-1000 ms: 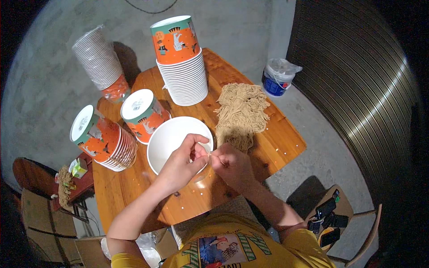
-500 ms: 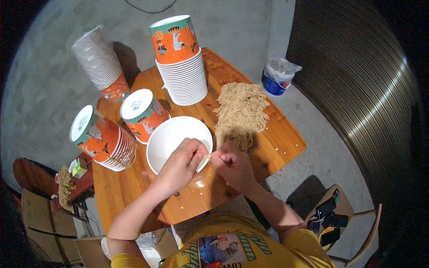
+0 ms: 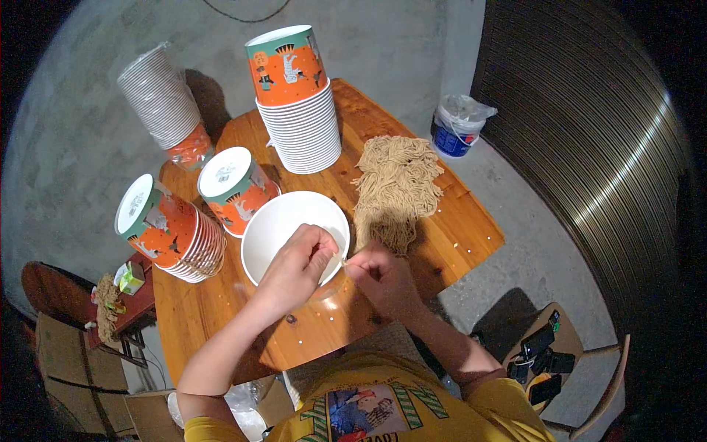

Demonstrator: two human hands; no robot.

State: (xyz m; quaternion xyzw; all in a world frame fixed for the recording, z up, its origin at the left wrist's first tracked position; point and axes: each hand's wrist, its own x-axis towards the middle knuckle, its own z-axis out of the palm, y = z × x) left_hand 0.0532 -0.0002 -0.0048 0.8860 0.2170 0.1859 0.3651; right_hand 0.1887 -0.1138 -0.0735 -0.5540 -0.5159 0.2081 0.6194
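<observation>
Left hand (image 3: 294, 271) and right hand (image 3: 384, 281) have drawn slightly apart at the fingertips since the earlier frame. Each hand is closed in a thumb-and-finger pinch on a thin pale strand (image 3: 339, 259), which spans the short gap between them. Strand position: above the near right rim of the white bowl (image 3: 283, 225). To the right of the bowl, a bundle of tan strings (image 3: 398, 180) lies on the wooden table (image 3: 221, 320), just beyond the right hand. Beyond and left of the bowl stand upside-down paper tubs (image 3: 241, 209), some in stacks
</observation>
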